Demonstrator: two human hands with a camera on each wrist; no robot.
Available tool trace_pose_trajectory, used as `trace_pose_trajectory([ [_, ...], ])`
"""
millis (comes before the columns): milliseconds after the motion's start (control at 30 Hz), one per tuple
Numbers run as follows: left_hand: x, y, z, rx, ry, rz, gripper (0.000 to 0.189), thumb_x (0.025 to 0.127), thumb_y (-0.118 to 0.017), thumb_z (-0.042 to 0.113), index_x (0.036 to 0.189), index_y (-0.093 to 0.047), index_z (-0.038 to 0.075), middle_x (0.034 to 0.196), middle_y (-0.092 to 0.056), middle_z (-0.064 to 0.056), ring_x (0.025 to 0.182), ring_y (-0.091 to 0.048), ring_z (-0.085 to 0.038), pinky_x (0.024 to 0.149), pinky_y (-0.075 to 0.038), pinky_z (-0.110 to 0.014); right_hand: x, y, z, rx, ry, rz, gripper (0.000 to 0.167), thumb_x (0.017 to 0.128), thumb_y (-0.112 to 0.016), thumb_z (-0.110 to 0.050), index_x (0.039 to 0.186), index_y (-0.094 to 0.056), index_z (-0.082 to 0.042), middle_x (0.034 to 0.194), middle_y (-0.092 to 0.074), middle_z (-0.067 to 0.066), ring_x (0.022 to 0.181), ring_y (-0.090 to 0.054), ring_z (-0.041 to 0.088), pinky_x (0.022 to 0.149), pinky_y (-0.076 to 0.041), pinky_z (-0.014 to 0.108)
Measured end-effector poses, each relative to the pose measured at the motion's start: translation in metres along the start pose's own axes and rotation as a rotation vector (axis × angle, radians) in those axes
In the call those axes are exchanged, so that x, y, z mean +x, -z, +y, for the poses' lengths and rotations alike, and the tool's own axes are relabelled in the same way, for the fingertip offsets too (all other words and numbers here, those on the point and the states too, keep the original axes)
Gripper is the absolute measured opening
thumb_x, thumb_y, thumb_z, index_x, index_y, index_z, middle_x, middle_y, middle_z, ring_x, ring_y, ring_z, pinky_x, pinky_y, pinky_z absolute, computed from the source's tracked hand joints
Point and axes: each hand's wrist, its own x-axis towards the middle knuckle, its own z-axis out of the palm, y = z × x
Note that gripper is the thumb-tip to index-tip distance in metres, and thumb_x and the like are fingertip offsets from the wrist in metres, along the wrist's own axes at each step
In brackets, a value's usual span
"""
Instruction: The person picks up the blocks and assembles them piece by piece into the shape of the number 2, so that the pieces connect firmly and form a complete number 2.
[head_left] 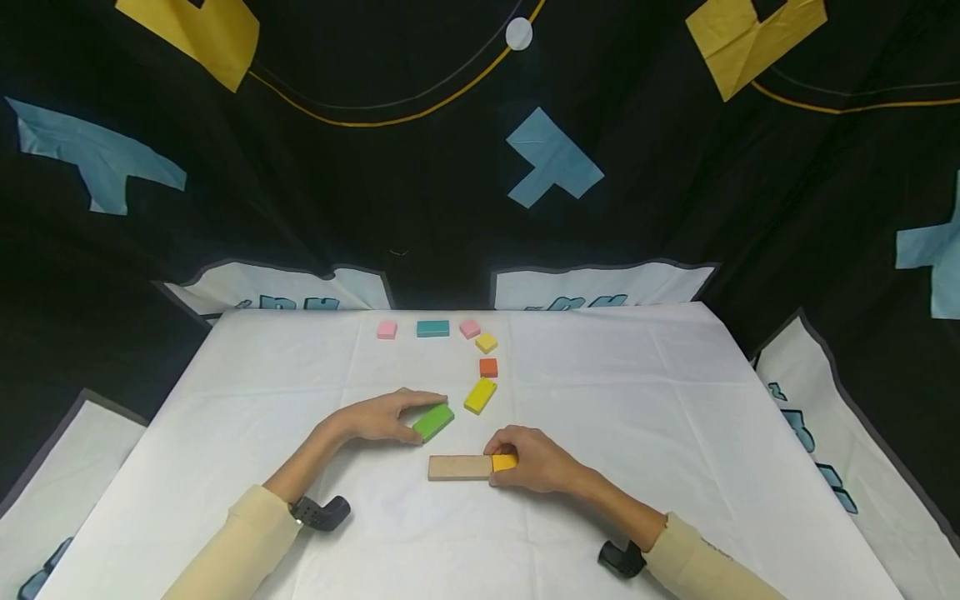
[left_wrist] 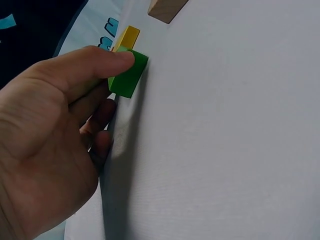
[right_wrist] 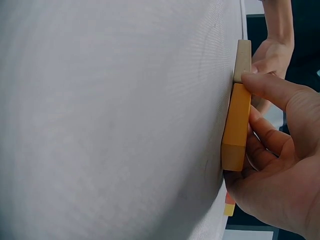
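In the head view my left hand (head_left: 382, 417) pinches a green block (head_left: 432, 422) between thumb and fingers. The left wrist view shows the thumb laid on this green block (left_wrist: 129, 75), with the other fingers partly hidden. My right hand (head_left: 536, 459) holds an orange-yellow block (head_left: 504, 462) by its sides, most of it covered by the hand. That block meets the right end of a plain wooden block (head_left: 459, 467) lying flat on the table. In the right wrist view the thumb rests where the orange-yellow block (right_wrist: 236, 125) and the plain block (right_wrist: 242, 60) meet.
Beyond the hands lie a yellow block (head_left: 480, 396), a red-orange block (head_left: 488, 367), a small pale yellow block (head_left: 487, 343), two pink blocks (head_left: 469, 328) and a teal block (head_left: 432, 328). They form a bent row on the white-covered table (head_left: 615, 400). A black curtain (head_left: 442, 192) hangs behind.
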Motion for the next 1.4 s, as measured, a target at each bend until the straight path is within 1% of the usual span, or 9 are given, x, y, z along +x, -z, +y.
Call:
trace_pose_trajectory([
  [67, 0.001, 0.001, 0.0, 0.005, 0.016, -0.005, 0.068, 0.085, -0.076, 0.018, 0.149, -0.05, 0.024, 0.149, -0.048, -0.004, 0.135, -0.041, -0.028, 0.11, -0.035, -0.055, 0.0, 0.0, 0.0, 0.001, -0.002, 0.0, 0.026, 0.081, -0.084, -0.017, 0.102, -0.07, -0.017, 0.091, -0.06, -0.011, 0.084, -0.053, 0.009, 0.077, -0.047, 0.024],
  [233, 0.003, 0.002, 0.0, 0.01, 0.024, -0.002, 0.067, 0.084, -0.077, 0.016, 0.146, -0.054, 0.025, 0.147, -0.049, -0.004, 0.133, -0.042, -0.028, 0.11, -0.036, -0.055, 0.0, -0.001, 0.0, 0.004, 0.001, 0.0, 0.026, 0.081, -0.084, -0.017, 0.103, -0.07, -0.017, 0.091, -0.06, -0.011, 0.084, -0.053, 0.009, 0.077, -0.047, 0.025],
  [433, 0.002, 0.002, 0.003, 0.019, 0.008, 0.019, 0.065, 0.081, -0.08, 0.02, 0.142, -0.057, 0.025, 0.139, -0.054, -0.002, 0.124, -0.047, -0.024, 0.105, -0.039, -0.053, 0.0, -0.001, 0.0, -0.001, 0.011, 0.001, 0.027, 0.081, -0.084, -0.016, 0.102, -0.07, -0.016, 0.091, -0.06, -0.01, 0.084, -0.053, 0.01, 0.077, -0.046, 0.025],
  [567, 0.002, 0.0, 0.003, 0.023, -0.003, 0.042, 0.064, 0.081, -0.081, 0.022, 0.14, -0.058, 0.024, 0.137, -0.055, -0.001, 0.121, -0.048, -0.023, 0.104, -0.04, -0.051, 0.0, 0.0, -0.001, -0.007, 0.011, 0.003, 0.026, 0.08, -0.084, -0.016, 0.102, -0.07, -0.016, 0.091, -0.06, -0.01, 0.084, -0.053, 0.01, 0.077, -0.046, 0.025],
  [867, 0.001, -0.004, 0.004, 0.002, -0.025, 0.077, 0.065, 0.079, -0.084, 0.025, 0.139, -0.059, 0.02, 0.141, -0.054, -0.007, 0.128, -0.047, -0.028, 0.109, -0.036, -0.054, 0.0, 0.0, 0.0, -0.007, 0.004, 0.001, 0.027, 0.08, -0.085, -0.016, 0.102, -0.07, -0.016, 0.091, -0.06, -0.011, 0.084, -0.053, 0.009, 0.077, -0.047, 0.025],
  [1167, 0.004, -0.009, 0.007, 0.004, -0.017, 0.101, 0.064, 0.078, -0.085, 0.026, 0.137, -0.06, 0.018, 0.136, -0.057, -0.004, 0.125, -0.05, -0.026, 0.109, -0.038, -0.052, 0.0, 0.001, -0.001, -0.003, 0.002, 0.003, 0.026, 0.08, -0.084, -0.015, 0.102, -0.07, -0.016, 0.09, -0.06, -0.01, 0.083, -0.053, 0.009, 0.076, -0.047, 0.025],
  [1400, 0.007, -0.012, 0.012, 0.001, -0.006, 0.104, 0.065, 0.078, -0.085, 0.026, 0.137, -0.06, 0.02, 0.133, -0.058, 0.0, 0.122, -0.051, -0.023, 0.108, -0.038, -0.05, 0.0, 0.0, -0.001, -0.003, 0.006, 0.002, 0.026, 0.08, -0.084, -0.015, 0.103, -0.07, -0.015, 0.09, -0.06, -0.01, 0.083, -0.052, 0.009, 0.076, -0.046, 0.025],
])
